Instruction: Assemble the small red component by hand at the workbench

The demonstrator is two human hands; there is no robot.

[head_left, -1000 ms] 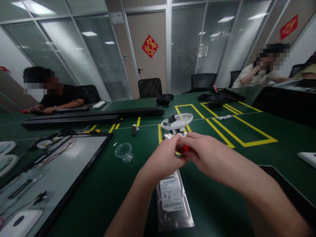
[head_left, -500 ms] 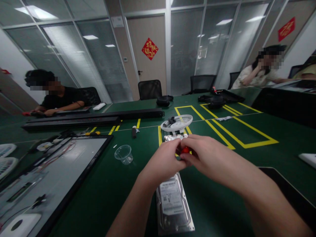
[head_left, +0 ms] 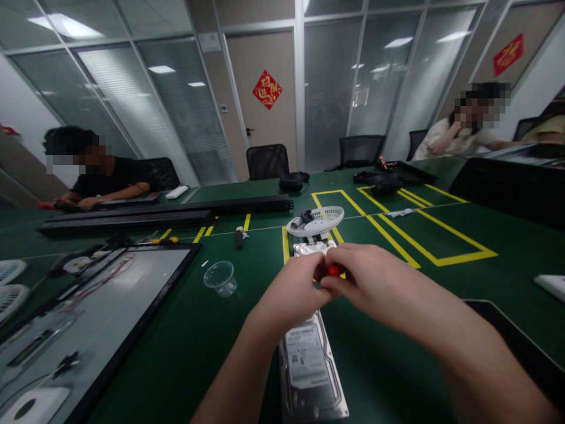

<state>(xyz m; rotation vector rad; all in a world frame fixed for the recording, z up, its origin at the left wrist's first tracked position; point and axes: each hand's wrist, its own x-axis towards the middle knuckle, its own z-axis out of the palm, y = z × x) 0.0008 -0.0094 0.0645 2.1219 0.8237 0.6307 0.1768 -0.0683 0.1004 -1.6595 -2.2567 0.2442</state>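
Our right hand (head_left: 368, 270) pinches a red object (head_left: 334, 270); our left hand (head_left: 295, 284), we cannot tell; hard drive (head_left: 309, 365) at six o'clock.

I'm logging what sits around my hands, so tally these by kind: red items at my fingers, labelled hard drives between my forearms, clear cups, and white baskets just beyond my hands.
Red item: 1
Labelled hard drive: 1
Clear cup: 1
White basket: 1
Total: 4
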